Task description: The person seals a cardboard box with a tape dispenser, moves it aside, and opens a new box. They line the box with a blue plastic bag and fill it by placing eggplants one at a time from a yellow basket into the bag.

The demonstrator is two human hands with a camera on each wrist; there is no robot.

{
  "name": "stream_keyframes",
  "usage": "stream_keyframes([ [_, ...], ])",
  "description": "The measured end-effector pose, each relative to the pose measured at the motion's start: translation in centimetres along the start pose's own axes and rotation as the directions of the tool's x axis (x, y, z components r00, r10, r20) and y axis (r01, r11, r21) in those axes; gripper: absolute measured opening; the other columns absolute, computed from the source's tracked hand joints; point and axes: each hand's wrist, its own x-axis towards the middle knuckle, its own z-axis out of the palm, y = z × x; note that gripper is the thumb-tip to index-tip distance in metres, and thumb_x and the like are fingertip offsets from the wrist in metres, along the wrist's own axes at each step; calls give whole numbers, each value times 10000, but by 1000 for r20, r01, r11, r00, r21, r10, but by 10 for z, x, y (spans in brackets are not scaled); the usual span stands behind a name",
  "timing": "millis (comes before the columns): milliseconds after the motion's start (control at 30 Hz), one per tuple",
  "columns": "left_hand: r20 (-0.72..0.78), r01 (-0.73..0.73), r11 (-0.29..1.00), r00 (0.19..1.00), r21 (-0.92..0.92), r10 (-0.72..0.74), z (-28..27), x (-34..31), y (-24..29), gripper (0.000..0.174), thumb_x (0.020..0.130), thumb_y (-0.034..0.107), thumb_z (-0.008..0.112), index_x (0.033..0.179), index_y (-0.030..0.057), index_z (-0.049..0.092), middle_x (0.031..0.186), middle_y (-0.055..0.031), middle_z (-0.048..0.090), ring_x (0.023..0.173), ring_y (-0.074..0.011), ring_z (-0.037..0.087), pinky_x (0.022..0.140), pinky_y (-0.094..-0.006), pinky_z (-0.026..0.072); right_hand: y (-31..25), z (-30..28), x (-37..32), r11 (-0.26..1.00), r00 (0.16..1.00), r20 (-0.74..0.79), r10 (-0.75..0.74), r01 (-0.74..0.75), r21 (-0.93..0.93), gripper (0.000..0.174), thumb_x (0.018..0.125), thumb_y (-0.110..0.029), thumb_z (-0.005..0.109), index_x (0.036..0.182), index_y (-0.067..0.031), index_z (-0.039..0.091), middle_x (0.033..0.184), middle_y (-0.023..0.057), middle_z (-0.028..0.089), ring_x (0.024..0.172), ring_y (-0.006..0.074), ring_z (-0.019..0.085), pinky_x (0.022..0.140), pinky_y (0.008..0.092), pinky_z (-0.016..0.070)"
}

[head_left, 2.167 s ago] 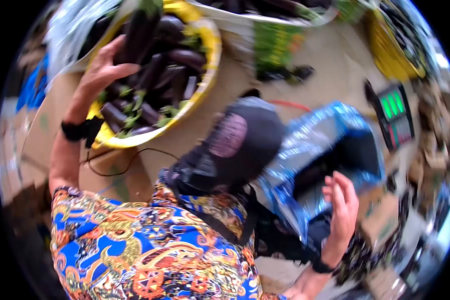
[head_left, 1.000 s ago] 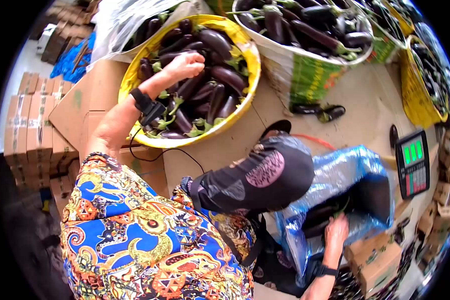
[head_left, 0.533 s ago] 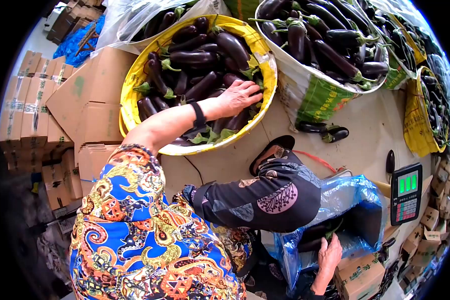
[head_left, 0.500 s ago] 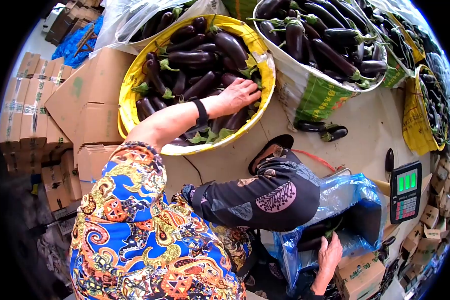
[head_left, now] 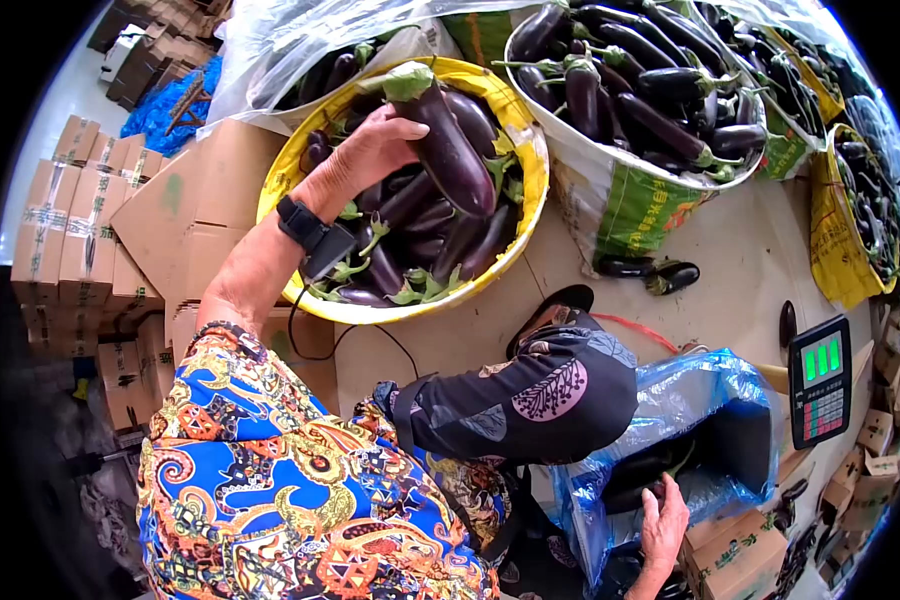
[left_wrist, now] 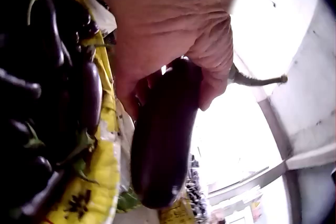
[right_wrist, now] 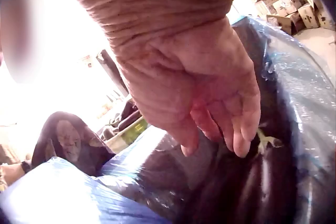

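Observation:
My left hand (head_left: 378, 150) grips a large dark eggplant (head_left: 454, 160) near its stem end, raised above the yellow-lined basket (head_left: 532, 215) of eggplants. In the left wrist view the fingers and thumb of my left hand (left_wrist: 168, 40) wrap the upper part of the eggplant (left_wrist: 165, 140). My right hand (head_left: 662, 525) is over the near edge of a blue plastic liner (head_left: 660, 385), beside dark eggplants (head_left: 650, 470) lying inside. Seen from the right wrist, my right hand (right_wrist: 210, 92) hangs with relaxed, slightly bent fingers and holds nothing.
A white sack (head_left: 595, 190) full of eggplants stands beyond the basket, with loose eggplants (head_left: 673, 278) on the floor near it. A scale display (head_left: 820, 382) is at the right. Folded cartons (head_left: 65, 230) stand at the left; a bent knee (head_left: 540, 395) lies between basket and liner.
My left hand has come up and leftward from the basket's right side, now with an eggplant in its grip. The right hand has stayed by the liner, nearly unmoved.

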Motion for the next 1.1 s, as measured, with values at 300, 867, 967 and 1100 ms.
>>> stream_keyframes([
  [300, 334, 105, 994, 938, -24, -91, 101, 16, -11, 690, 801, 280, 706, 1387, 6, 466, 1345, -178, 571, 1177, -302, 607, 1034, -447, 481, -15, -4, -9, 992, 1000, -4, -24, 24, 124, 421, 872, -114, 688, 1266, -4, 589, 1016, 196, 697, 898, 303, 669, 816, 373, 529],
  [867, 724, -182, 748, 472, 638, -503, 400, 11, -51, 658, 954, 518, 592, 1322, -20, 502, 1060, -192, 660, 887, -239, 693, 675, -331, 610, -98, -54, -5, 402, 977, -140, 161, 65, 913, 585, 843, -201, 806, 1305, -10, 503, 1200, 121, 626, 1098, 182, 597, 979, 335, 472],
  [967, 726, -219, 704, 358, 676, -587, 391, 21, -51, 539, 976, 442, 568, 1259, -15, 604, 1008, -145, 682, 862, -192, 683, 728, -319, 586, -67, -20, -13, 506, 978, -108, 181, 2, 863, 665, 806, -178, 820, 1353, -2, 485, 1216, 129, 627, 1121, 211, 605, 1013, 347, 459],
  [1100, 710, -219, 719, 495, 659, -500, 353, 38, -49, 463, 965, 346, 581, 1264, -5, 615, 995, -102, 685, 888, -152, 669, 747, -294, 569, -24, 24, 1, 461, 966, 43, 255, -161, 873, 664, 815, -218, 798, 1364, -1, 495, 1251, 128, 627, 1132, 221, 609, 1021, 354, 456],
])
